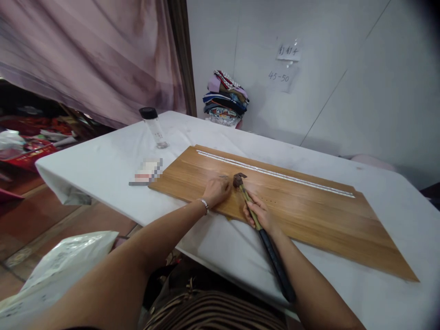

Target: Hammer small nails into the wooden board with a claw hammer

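My right hand [259, 211] is wrapped round the middle of a claw hammer [253, 214]. Its rusty head is raised at the far end, and the black grip slants back toward my body. Just left of the hammer head, my left hand [216, 190] rests on a wooden board [309, 215] with its fingers pinched together. Whatever those fingertips may hold is hidden. Beside them lie a few small grey pieces [223, 177], too small to make out. A short row of small dark dots [268, 199] marks the board right of the hammer; nails or holes, I cannot tell.
A white-covered table [103, 153] bears the board. Along the board's far side runs a white measuring strip [275, 173]. A clear bottle with a black lid [155, 128] and a blurred box [146, 172] stand left. Folded clothes [226, 98] are stacked by the wall.
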Tool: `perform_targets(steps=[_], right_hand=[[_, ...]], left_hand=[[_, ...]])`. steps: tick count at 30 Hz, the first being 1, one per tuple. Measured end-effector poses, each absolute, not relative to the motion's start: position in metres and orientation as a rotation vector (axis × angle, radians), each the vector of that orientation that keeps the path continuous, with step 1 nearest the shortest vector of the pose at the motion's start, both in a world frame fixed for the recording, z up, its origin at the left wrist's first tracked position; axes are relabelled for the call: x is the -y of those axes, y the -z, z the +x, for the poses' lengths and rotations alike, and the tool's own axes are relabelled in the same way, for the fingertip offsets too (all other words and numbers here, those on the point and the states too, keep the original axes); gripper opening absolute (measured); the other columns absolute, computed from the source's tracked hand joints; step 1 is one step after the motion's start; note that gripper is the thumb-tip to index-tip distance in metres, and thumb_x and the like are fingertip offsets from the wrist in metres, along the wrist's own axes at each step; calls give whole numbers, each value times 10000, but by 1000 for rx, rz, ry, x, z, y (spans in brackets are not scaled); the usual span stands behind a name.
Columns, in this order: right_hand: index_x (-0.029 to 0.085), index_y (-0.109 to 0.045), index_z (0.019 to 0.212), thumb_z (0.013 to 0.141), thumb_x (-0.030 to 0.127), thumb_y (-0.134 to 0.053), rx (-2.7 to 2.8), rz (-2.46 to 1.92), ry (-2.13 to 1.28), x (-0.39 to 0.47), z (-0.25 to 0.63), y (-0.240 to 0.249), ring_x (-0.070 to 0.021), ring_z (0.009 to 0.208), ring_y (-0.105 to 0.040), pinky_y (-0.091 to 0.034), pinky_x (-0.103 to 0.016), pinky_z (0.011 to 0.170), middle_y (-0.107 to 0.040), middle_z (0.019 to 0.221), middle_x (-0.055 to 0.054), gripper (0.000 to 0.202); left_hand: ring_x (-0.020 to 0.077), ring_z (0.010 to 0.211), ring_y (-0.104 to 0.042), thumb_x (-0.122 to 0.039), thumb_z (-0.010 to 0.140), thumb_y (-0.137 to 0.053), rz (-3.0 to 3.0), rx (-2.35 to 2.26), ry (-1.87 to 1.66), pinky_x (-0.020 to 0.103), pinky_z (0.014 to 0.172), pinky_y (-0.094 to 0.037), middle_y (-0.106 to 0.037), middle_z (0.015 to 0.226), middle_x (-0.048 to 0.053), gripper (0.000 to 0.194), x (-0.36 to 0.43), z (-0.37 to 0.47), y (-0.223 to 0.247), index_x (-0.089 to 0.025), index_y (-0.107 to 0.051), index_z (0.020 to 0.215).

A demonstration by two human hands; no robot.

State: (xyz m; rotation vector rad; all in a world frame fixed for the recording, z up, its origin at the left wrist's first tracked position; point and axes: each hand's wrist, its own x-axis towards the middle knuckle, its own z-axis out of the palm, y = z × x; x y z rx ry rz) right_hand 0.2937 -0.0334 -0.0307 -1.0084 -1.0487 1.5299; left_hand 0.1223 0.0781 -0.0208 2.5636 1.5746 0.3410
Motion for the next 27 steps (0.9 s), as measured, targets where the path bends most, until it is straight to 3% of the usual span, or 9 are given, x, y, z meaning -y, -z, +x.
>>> perform_targets(steps=[27], right_hand=[[177,-325,1506,820,444,-621,1047,-999,-1512,34,292,31,-66,338,-409,-290,-177,305,-553,584,67,794]], left_hand=[[229,886,-659,-352,937,-370,2586,-1585,-295,340,813,-447,-719,933,124,396,-77,122,21,-168,-706,835]])
